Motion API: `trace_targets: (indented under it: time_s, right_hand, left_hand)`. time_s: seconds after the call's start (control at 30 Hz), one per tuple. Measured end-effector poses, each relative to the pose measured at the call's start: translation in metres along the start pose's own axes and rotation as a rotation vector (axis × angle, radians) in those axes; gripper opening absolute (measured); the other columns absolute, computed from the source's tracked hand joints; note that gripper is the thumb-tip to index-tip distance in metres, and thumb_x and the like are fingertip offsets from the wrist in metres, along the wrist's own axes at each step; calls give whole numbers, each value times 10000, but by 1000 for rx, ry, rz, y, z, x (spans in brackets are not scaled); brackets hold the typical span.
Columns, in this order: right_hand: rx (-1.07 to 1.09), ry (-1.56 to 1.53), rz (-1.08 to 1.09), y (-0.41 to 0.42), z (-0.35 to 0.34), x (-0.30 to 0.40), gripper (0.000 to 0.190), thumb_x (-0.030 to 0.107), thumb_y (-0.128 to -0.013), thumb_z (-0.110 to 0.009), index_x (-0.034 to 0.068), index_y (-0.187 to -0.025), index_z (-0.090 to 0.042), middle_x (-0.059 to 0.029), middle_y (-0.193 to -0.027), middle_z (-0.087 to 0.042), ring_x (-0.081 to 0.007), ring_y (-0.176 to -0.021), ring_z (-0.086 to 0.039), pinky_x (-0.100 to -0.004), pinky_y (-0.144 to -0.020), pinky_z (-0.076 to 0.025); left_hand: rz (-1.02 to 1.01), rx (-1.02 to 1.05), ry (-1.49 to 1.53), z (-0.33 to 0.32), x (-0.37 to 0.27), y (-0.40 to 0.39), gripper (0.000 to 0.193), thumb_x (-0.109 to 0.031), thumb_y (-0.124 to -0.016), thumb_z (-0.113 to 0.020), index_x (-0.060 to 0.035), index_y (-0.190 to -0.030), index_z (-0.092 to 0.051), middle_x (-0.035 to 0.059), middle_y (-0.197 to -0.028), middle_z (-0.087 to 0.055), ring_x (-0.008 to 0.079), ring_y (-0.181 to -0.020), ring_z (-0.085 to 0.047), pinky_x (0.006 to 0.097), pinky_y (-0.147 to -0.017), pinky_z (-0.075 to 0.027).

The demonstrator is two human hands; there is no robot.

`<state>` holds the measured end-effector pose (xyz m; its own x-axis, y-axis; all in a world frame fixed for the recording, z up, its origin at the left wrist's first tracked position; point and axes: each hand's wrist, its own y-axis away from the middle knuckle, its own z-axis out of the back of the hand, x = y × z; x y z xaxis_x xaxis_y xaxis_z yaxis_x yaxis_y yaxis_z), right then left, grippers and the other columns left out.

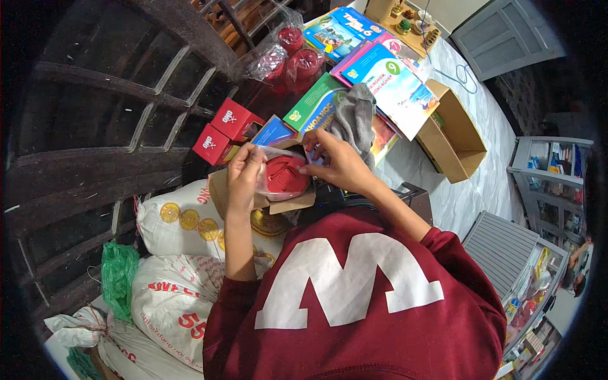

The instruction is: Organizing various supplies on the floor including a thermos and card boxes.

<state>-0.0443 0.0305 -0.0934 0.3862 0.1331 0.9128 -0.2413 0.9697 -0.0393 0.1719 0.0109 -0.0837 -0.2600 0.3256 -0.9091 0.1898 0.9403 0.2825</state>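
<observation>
A red plastic lidded container (287, 176) in a clear plastic bag (267, 153) is before me, seen from above. My left hand (244, 173) pinches the bag's edge at the container's left side. At the other side, my right hand (339, 161) has its fingers apart, with the thumb tip at the lid's edge. Under the container is an opened cardboard box (299, 204), its flaps spread; the container's lower part is hidden. A pair of grey gloves or socks (354, 118) lies on the books just beyond my right hand.
Textbooks (387, 85) are piled beyond, beside several red bagged containers (304, 64). Two red OMO boxes (221, 135) stand at left. White sacks (166, 294) lie lower left, near a green plastic bag (118, 280). An open cardboard box (456, 137) sits on the marble-patterned floor (446, 204).
</observation>
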Motion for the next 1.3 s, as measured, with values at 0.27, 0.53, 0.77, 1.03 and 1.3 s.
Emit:
trace_targets:
  time_s: [0.27,0.53,0.77,1.03,1.3]
  right_hand:
    - [-344,526,194,-11,-18,21,206,191,-748,-694,42,-866,-616,-97,-864,-592,-296,-761,-608,-362,-647,-494]
    - [-200,284,236,-31,6,28,94,79,-749,-659,26,-819,-624,-108,-838,-605,-288,-784,-612,-380,-666,-493]
    - [91,356,261,-16,3,31,158,151,-671,-726,125,-826,-706,-112,-1136,-516,-295,-1099,-486,-389,-894,-438]
    - [-28,410,497,-14,-19,16,139,128,-718,-640,35,-817,-608,-179,-1069,-531,-364,-1090,-488,-405,-947,-409]
    - [-56,276,481,0,-14,20,165,121,-767,-595,53,-888,-506,-128,-695,-594,-329,-651,-613,-422,-559,-472]
  left_hand:
    - [-113,160,-424,-10,-2,2,97,-118,-836,-681,-58,-863,-609,-75,-609,-447,-5,-549,-388,192,-500,-292]
    - [-247,-169,-1030,-12,-7,4,214,-226,-785,-721,-61,-883,-626,42,-610,-526,162,-539,-496,312,-519,-384]
    - [-446,-291,-767,-8,-8,-2,164,-192,-877,-643,-28,-873,-645,3,-585,-507,76,-528,-416,255,-482,-347]
    - [-385,-253,-810,-9,-18,3,158,-180,-873,-645,-29,-921,-649,2,-599,-521,73,-533,-446,251,-485,-361]
    - [-234,-158,-921,-3,-17,3,247,-141,-807,-702,-63,-1036,-654,-23,-613,-479,43,-553,-446,234,-501,-368]
